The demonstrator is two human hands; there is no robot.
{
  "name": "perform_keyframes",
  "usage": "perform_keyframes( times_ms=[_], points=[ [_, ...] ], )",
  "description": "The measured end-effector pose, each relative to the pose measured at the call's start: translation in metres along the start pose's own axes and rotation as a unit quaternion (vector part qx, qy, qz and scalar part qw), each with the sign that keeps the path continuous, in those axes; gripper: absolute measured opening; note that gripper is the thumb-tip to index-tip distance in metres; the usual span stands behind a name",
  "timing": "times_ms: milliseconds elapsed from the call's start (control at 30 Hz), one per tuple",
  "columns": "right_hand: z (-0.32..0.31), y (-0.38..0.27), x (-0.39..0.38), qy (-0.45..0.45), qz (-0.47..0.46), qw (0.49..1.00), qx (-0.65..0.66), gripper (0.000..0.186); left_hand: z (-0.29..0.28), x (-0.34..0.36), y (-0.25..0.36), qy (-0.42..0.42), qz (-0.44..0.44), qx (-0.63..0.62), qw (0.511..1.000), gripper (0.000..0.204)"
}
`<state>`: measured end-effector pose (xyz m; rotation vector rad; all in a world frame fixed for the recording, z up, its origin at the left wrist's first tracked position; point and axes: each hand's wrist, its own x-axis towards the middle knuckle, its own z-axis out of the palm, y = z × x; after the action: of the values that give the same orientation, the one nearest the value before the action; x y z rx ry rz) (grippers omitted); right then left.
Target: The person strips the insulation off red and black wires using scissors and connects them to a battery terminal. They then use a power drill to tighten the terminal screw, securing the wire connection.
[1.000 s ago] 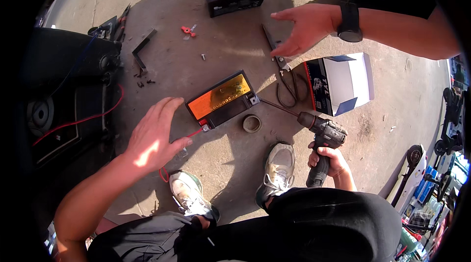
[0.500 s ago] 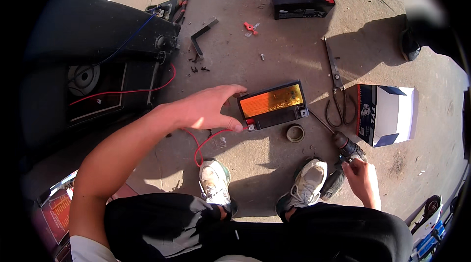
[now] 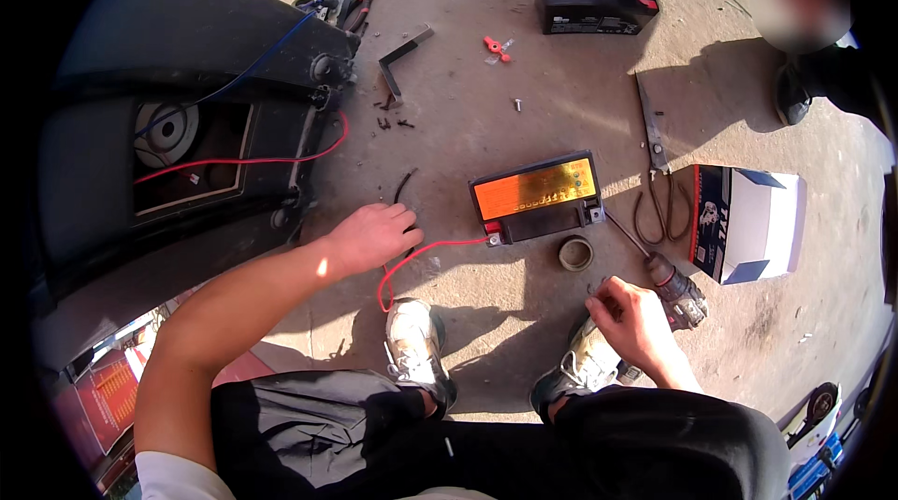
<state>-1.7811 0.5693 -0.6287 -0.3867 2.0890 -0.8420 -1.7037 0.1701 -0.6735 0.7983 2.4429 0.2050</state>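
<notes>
An orange-topped black battery (image 3: 535, 196) lies on the ground before me. A red wire (image 3: 426, 249) joins its near-left terminal and loops toward my left hand (image 3: 374, 236). That hand is closed left of the battery, beside a short black wire piece (image 3: 404, 186). Whether it grips anything is hidden. My right hand (image 3: 638, 324) hovers above my right shoe with its fingertips pinched together. I cannot make out what is in them. Close to its right lies a cordless drill (image 3: 677, 292), apart from the hand. A roll of tape (image 3: 575, 253) sits between the battery and that hand.
To the left stands a black casing (image 3: 201, 51) with an opening and wires. Scissors (image 3: 657, 149) and an open box (image 3: 753, 224) lie right; a black battery (image 3: 599, 2), an angled bracket (image 3: 402, 65) and a red plastic piece (image 3: 497, 49) lie farther off. Another person's shoe (image 3: 793, 96) is far right.
My left hand has drawn back from the battery toward the left and closed. My right hand has let go of the drill and moved left, fingers pinched. The view has shifted slightly.
</notes>
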Motion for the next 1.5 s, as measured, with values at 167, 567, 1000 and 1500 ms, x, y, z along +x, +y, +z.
perform_keyframes(
  times_ms=[167, 567, 1000, 1500],
  points=[
    [0.005, -0.002, -0.007, 0.002, 0.006, 1.0, 0.014, 0.022, -0.007, 0.001, -0.01, -0.023, 0.034, 0.007, 0.999, 0.017],
    [-0.037, -0.067, 0.011, 0.0, -0.177, 0.976, 0.13, 0.023, -0.157, 0.01, 0.075, 0.149, -0.19, -0.713, 0.658, 0.019],
    [-0.008, -0.076, 0.021, -0.226, -0.216, 0.938, 0.15, 0.024, -0.153, 0.029, 0.111, 0.089, -0.22, -0.633, 0.737, 0.015],
    [-0.087, -0.014, 0.091, 0.104, -0.097, 0.989, 0.041, 0.018, -0.101, 0.105, 0.097, 0.137, -0.148, -0.031, 0.979, 0.1]
  ],
)
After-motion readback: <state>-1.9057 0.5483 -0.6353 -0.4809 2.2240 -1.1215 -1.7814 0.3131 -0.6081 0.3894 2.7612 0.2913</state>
